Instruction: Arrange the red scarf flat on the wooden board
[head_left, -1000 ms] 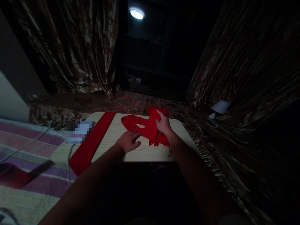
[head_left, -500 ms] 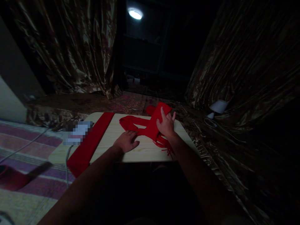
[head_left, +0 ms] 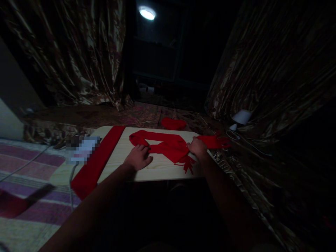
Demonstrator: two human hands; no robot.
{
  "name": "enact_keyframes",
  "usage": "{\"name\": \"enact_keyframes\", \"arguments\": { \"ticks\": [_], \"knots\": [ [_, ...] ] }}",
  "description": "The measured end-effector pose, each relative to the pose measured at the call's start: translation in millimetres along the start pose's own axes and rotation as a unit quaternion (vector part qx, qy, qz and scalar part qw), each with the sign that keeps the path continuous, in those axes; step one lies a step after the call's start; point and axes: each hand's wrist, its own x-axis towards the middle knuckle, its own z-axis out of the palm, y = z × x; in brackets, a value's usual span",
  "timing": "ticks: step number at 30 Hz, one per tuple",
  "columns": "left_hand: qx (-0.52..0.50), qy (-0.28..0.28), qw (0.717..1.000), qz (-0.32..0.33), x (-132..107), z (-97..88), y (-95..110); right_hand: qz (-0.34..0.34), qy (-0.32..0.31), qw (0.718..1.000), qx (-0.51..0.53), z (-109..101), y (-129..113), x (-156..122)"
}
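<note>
A folded red cloth strip (head_left: 97,159) lies along the left part of the pale wooden table (head_left: 157,169). Patterned curtains (head_left: 78,52) fill the upper left and the right side. A round ceiling light (head_left: 147,13) glows at top centre — a small red bundle (head_left: 173,123) sits just beyond the table's far edge, a white lamp (head_left: 242,117) at centre right, a striped rug (head_left: 31,168) at lower left.

The counter (head_left: 157,168) sits at frame centre. A scarf (head_left: 162,145) lies across its middle. A folded cloth (head_left: 97,161) lies along its left edge, overhanging the near edge. A bundle (head_left: 173,123) lies behind the counter; a lamp (head_left: 241,117) stands at right.
</note>
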Motion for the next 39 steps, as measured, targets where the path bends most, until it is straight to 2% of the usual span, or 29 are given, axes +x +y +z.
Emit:
{"name": "enact_keyframes", "arguments": {
  "ticks": [2, 5, 9, 12, 14, 17, 19, 23, 26, 32, 39],
  "knots": [
    [0.007, 0.002, 1.000, -0.002, -1, -0.4, 1, -0.022, -0.048, 0.998, -0.019, 5, 1, -3],
    [0.022, 0.009, 1.000, -0.004, -2, -0.8, 2, -0.134, -0.030, 0.990, 0.029, 14, -6, -11],
    [0.029, 0.021, 0.999, -0.008, -3, -1.0, 3, -0.309, -0.072, 0.939, 0.129, 29, -20, -18],
    [0.032, 0.027, 0.999, -0.007, -3, -0.3, 2, -0.360, -0.110, 0.916, 0.138, 35, -28, -19],
    [0.029, 0.031, 0.999, -0.005, -3, 0.6, 1, -0.355, -0.122, 0.917, 0.134, 35, -32, -20],
    [0.016, 0.027, 0.999, 0.001, -2, 2.3, -1, -0.301, -0.164, 0.930, 0.132, 31, -38, -24],
    [0.005, 0.020, 1.000, 0.006, -1, 3.6, -3, -0.287, -0.190, 0.928, 0.142, 28, -40, -28],
    [-0.004, 0.018, 1.000, 0.000, -1, 4.3, -3, -0.332, -0.201, 0.912, 0.132, 23, -37, -36],
    [-0.010, 0.010, 1.000, -0.004, -1, 2.1, -2, -0.336, -0.203, 0.917, 0.072, 21, -33, -39],
    [-0.012, 0.008, 1.000, -0.004, -1, 0.1, -2, -0.319, -0.138, 0.937, 0.028, 34, -37, -39],
    [-0.010, 0.016, 1.000, -0.002, -1, 1.1, -4, -0.253, -0.055, 0.960, 0.104, 32, -45, -36]
  ]
}}
